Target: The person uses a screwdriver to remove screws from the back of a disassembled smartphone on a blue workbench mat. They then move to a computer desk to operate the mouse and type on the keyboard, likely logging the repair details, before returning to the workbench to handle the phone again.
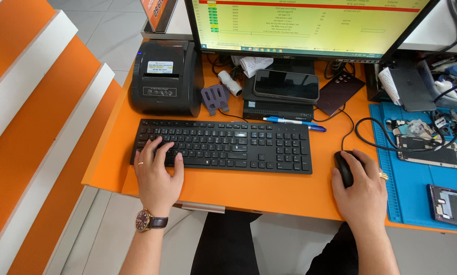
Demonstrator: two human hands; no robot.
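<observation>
Keyboard [223, 146], black and full-size, lies flat on an orange desk [249, 191], just in front of a wide monitor [310, 25] whose top is cut off by the frame. Left hand [157, 170] rests on the keyboard's left end, fingers spread loosely over the keys, gripping nothing; a ring and a wristwatch [148, 220] show on that arm. Right hand [363, 188] is cupped over a black mouse [343, 168] to the right of the keyboard, covering most of it so only its left front edge shows; the fingers curve around it, palm down. A black receipt printer [165, 76] stands behind the keyboard's left corner. Between keyboard and monitor sit a dark phone [286, 84] lying face up on a small black box [278, 108], and a blue pen [294, 122]. At far right, a blue work mat [417, 183] holds opened phones and small parts, partly cut off and too tangled with cables to tell apart.
</observation>
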